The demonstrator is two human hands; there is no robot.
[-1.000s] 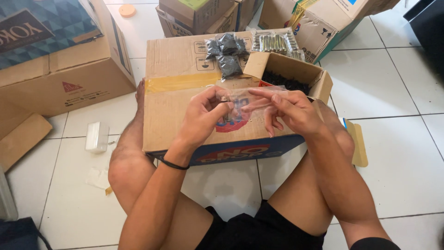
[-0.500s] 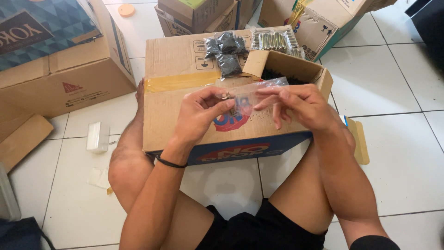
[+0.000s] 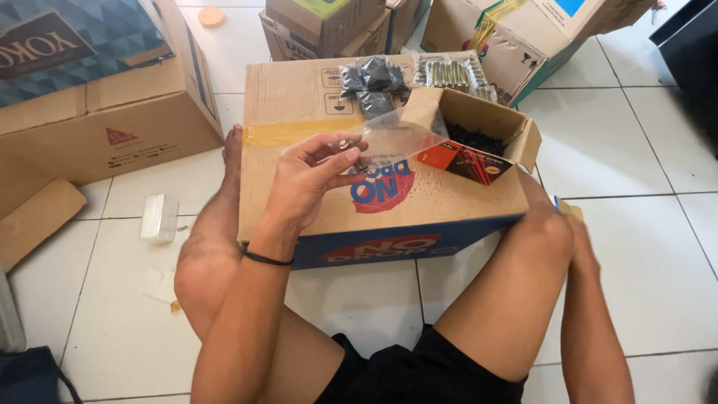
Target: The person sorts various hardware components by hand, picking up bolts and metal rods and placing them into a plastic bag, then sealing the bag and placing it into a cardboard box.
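A small clear plastic bag [image 3: 396,135] was held up by the left hand [image 3: 310,183], pinched at its near end between thumb and fingertips, with the rest of the fingers loosely curled; a few small metal pieces could be made out inside the pinched end, though their kind could not be told. The bag was kept above the top of a large cardboard box [image 3: 329,202] that was set on the tiled floor [image 3: 651,247] between the person's bent legs. The right hand [image 3: 580,239] was lowered to the floor beyond the right knee, just beside the box's right side; whether it was open or closed could not be told, as it was largely hidden by the leg. On the box top, a small open carton [image 3: 479,123] with dark screws inside was seen at the right, dark packed bags [image 3: 370,82] at the far edge, and a row of silvery fittings [image 3: 449,73] beside them. A small white box [image 3: 159,217] was seen on the floor to the left.
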